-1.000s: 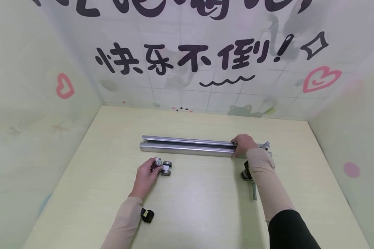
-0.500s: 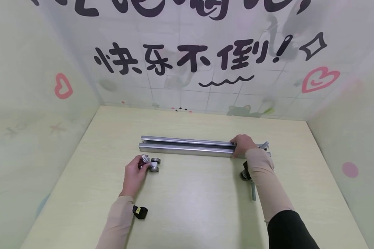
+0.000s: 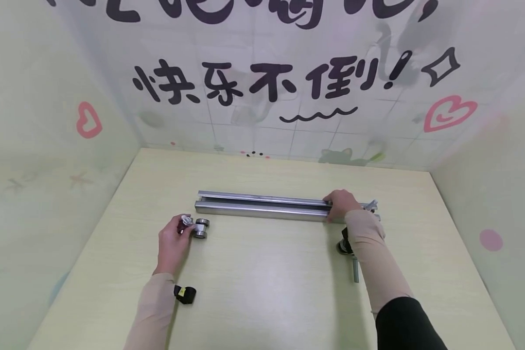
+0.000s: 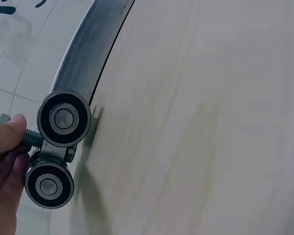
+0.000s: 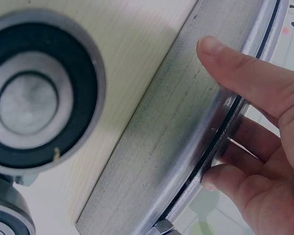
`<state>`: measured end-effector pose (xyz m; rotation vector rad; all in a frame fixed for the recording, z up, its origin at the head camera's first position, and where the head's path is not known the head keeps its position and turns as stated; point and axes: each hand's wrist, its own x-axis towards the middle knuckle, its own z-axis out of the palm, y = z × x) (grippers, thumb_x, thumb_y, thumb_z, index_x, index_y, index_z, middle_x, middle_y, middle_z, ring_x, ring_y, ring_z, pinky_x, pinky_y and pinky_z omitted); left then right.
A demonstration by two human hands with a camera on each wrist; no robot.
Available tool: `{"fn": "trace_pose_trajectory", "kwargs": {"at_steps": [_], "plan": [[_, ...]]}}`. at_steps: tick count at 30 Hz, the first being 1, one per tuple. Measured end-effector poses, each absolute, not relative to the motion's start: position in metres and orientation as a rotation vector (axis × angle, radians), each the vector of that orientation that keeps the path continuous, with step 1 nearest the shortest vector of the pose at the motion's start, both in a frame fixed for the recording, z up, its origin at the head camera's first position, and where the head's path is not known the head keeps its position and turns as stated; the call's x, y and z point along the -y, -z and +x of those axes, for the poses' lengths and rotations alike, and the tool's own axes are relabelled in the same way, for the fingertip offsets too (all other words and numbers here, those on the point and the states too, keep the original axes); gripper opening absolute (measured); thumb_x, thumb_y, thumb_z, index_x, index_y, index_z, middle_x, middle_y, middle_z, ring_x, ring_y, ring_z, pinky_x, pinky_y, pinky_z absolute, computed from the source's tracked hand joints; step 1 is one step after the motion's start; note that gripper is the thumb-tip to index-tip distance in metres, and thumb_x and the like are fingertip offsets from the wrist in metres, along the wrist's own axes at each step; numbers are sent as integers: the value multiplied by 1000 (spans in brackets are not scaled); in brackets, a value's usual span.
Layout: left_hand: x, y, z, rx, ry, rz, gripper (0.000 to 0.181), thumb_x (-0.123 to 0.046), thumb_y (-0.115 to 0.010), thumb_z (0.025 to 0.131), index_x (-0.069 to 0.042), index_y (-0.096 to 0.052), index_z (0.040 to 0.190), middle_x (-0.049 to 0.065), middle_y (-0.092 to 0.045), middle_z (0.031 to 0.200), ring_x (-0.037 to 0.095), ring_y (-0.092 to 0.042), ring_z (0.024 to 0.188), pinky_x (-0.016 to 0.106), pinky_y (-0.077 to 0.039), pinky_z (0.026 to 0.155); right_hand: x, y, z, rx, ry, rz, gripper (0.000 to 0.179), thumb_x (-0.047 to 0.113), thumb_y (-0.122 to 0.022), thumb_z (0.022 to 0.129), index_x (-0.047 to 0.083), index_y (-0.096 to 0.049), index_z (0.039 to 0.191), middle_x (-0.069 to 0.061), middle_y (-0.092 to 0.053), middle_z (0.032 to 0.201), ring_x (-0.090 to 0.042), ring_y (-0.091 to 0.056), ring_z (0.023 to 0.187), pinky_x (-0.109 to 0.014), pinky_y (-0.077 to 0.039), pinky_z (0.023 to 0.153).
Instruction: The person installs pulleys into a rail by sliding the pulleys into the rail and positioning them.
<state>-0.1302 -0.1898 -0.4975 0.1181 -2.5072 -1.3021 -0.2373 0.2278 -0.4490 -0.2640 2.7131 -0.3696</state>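
Observation:
A silvery steel channel rail [image 3: 262, 206] lies across the back of the table with its slot facing up. My right hand [image 3: 343, 203] grips it near the right end. In the right wrist view the thumb [image 5: 230, 61] lies on the near side and the fingers are on the far side. Left of the rail, my left hand [image 3: 173, 245] pinches the threaded bolt [image 4: 33, 139] of a roller trolley [image 3: 200, 228]. The trolley's bearing wheels [image 4: 63, 118] point right, just in front of the rail's left end. A bolt [image 3: 370, 206] sticks up from the slot at the right end.
Below my right forearm sits another roller trolley [image 3: 343, 247] with a bolt [image 3: 356, 270] pointing toward me; its wheel [image 5: 41, 93] looms large in the right wrist view. Printed walls border the pale table [image 3: 262, 291] at the back and both sides.
My left hand has moved left and slightly back with the roller trolley, from in front of the rail to its left end. The right hand and the rail stay put.

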Motion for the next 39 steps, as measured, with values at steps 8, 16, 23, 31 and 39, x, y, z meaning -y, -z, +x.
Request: {"fn": "trace_pose_trajectory", "kwargs": {"at_steps": [8, 16, 23, 31, 39], "plan": [[207, 499, -139, 2530, 1259, 193, 28, 2, -63, 82, 6, -56, 109, 19, -62, 98, 27, -61, 88, 15, -50, 72, -230, 452, -239, -2713, 377, -260, 69, 14, -84, 57, 2, -57, 119, -21, -54, 121, -38, -49, 110, -47, -42, 94], [217, 497, -146, 2528, 1315, 292, 28, 2, -60, 84, 5, -55, 111, 19, -62, 101, 26, -60, 93, 19, -51, 77, -228, 449, -237, -2708, 386, -258, 68, 13, -84, 56, 2, -58, 118, -21, -56, 119, -37, -50, 108, -47, -42, 94], [221, 492, -155, 2504, 1311, 280, 28, 4, -60, 83, 7, -55, 110, 21, -61, 101, 26, -60, 91, 6, -45, 72, -228, 447, -236, -2712, 369, -250, 68, 13, -83, 57, 2, -58, 119, -21, -54, 121, -38, -49, 110, -47, -41, 95], [226, 490, -169, 2515, 1203, 199, 28, 7, -60, 82, 10, -54, 109, 25, -61, 99, 32, -60, 89, 28, -51, 77, -227, 448, -235, -2716, 370, -262, 66, 12, -83, 57, 1, -58, 118, -21, -55, 120, -38, -49, 109, -47, -42, 94], [228, 486, -182, 2546, 1187, 164, 29, 6, -59, 82, 11, -53, 111, 27, -60, 100, 35, -59, 91, 42, -50, 80, -227, 448, -235, -2720, 374, -267, 67, 12, -83, 57, 2, -58, 118, -21, -56, 120, -38, -50, 109, -47, -42, 94]]}}
